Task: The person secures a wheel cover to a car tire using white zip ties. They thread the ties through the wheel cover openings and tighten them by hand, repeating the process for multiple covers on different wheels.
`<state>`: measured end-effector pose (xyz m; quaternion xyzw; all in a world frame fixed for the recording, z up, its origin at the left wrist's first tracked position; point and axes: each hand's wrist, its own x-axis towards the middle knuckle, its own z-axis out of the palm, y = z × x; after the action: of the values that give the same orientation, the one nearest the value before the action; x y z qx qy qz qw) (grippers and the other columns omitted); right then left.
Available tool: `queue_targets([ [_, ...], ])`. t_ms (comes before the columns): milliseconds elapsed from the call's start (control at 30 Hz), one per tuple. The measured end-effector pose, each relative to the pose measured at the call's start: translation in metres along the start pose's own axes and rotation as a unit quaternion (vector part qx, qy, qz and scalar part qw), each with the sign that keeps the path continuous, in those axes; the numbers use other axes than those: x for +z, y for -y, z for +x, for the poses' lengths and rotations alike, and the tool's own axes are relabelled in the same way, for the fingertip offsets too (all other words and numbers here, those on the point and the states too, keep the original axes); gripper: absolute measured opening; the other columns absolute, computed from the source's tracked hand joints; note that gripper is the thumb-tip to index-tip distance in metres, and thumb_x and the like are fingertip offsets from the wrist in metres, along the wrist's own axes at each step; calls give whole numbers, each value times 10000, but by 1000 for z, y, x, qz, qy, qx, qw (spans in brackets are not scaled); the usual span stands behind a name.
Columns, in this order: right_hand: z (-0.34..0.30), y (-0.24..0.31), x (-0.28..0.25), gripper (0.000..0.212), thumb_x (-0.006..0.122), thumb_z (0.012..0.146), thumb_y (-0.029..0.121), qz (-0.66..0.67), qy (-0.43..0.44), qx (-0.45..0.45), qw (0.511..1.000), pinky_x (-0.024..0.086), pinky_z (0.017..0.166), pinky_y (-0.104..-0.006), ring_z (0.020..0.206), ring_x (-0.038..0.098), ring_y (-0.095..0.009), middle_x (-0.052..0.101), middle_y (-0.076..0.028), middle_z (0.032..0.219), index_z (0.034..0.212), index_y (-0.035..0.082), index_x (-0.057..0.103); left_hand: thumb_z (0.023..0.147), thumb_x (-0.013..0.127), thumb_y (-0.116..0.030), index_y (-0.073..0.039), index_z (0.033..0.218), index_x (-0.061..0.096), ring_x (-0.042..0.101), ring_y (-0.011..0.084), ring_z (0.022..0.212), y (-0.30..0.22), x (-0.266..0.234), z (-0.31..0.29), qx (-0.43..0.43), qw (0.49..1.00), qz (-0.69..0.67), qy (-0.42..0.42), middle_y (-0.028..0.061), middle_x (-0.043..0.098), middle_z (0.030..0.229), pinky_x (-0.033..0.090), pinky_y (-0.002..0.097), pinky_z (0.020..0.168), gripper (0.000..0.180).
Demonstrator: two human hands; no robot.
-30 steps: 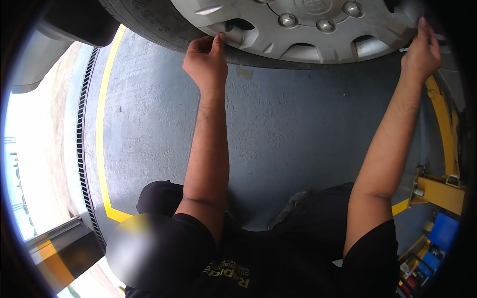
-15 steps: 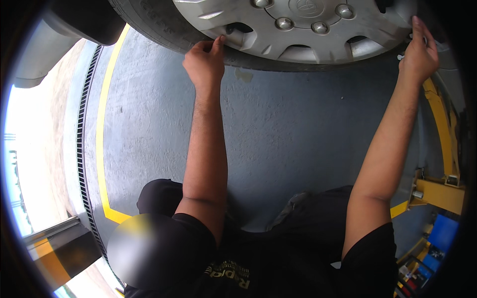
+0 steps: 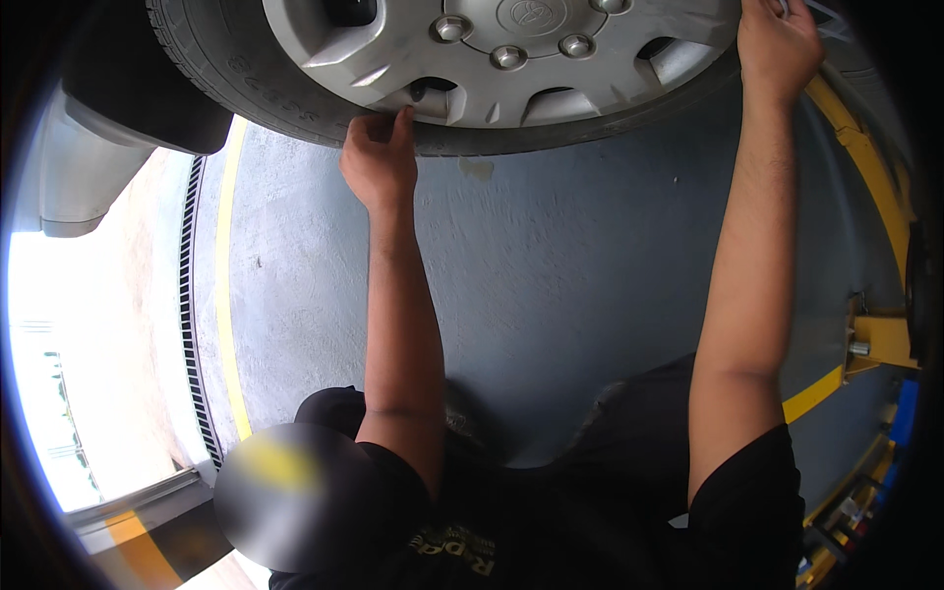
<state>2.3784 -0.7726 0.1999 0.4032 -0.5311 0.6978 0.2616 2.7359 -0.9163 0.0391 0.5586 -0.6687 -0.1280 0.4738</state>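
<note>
A car wheel fills the top of the view, its black tyre (image 3: pixel 221 69) surrounding a silver wheel cover (image 3: pixel 492 98) with several nuts around its centre. At the cover's lower left edge, my left hand (image 3: pixel 382 162) pinches the rim beside a cut-out with a small dark part in it. My right hand (image 3: pixel 782 54) is curled at the wheel's right edge. Its fingertips are partly cut off by the top of the picture, and what lies behind them is hidden. Both arms are stretched far out in front of me.
Pale bodywork (image 3: pixel 84 162) hangs at the upper left. A yellow metal arm (image 3: pixel 865 157) curves down the right side to a yellow bracket (image 3: pixel 880 339). A drain grating (image 3: pixel 192 295) and yellow line (image 3: pixel 226 285) cross the grey floor (image 3: pixel 551 265). A striped post (image 3: pixel 147 546) stands lower left.
The wheel has turned slightly counterclockwise, my left hand moving down along with it and my right hand upward. The whole scene has also shifted in the picture.
</note>
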Motion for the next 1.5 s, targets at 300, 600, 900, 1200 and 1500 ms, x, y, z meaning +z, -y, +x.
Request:
queue_targets([
  [300, -2, 4, 1, 286, 874, 926, 198, 26, -5, 100, 995, 389, 576, -197, 671, 491, 8, 659, 43, 780, 1137, 25, 787, 914, 841, -274, -19, 1087, 629, 650, 280, 1074, -46, -45, 22, 253, 954, -14, -160, 131, 649, 1057, 539, 409, 908, 374],
  [600, -1, 11, -7, 223, 793, 993, 201, -39, 14, 53, 998, 516, 692, -230, 774, 615, -60, 708, -23, 1000, 1136, 30, 775, 621, 995, -543, -232, 1702, 216, 75, 505, 1616, -164, -28, 41, 414, 896, 150, -55, 266, 107, 1731, 151, 764, 1250, 1368],
  [900, 3, 11, -103, 153, 653, 1057, 38, -119, 72, -121, 983, 545, 774, -234, 937, 676, -102, 665, -65, 1106, 1170, -10, 744, 567, 1007, -565, -274, 1715, 153, 50, 496, 1624, -158, -15, 51, 416, 886, 192, -68, 253, 27, 1753, 106, 762, 1262, 1460],
  [1200, -142, -45, -243, 129, 610, 950, -30, 10, 172, 132, 976, 397, 631, -220, 762, 539, -71, 630, -37, 950, 1012, -10, 722, 544, 1036, -514, -313, 1707, 205, 36, 448, 1639, -166, -14, 47, 406, 888, 200, -86, 207, 54, 1764, 124, 735, 1269, 1443],
  [1500, -402, -64, -277, 205, 689, 935, 181, -182, 721, 323, 586, 542, 931, -447, 984, 739, -268, 771, -103, 1053, 1109, 106, 768, 515, 1057, -500, -295, 1708, 177, 32, 458, 1634, -168, -11, 45, 423, 872, 225, -103, 210, 58, 1758, 176, 734, 1270, 1497],
])
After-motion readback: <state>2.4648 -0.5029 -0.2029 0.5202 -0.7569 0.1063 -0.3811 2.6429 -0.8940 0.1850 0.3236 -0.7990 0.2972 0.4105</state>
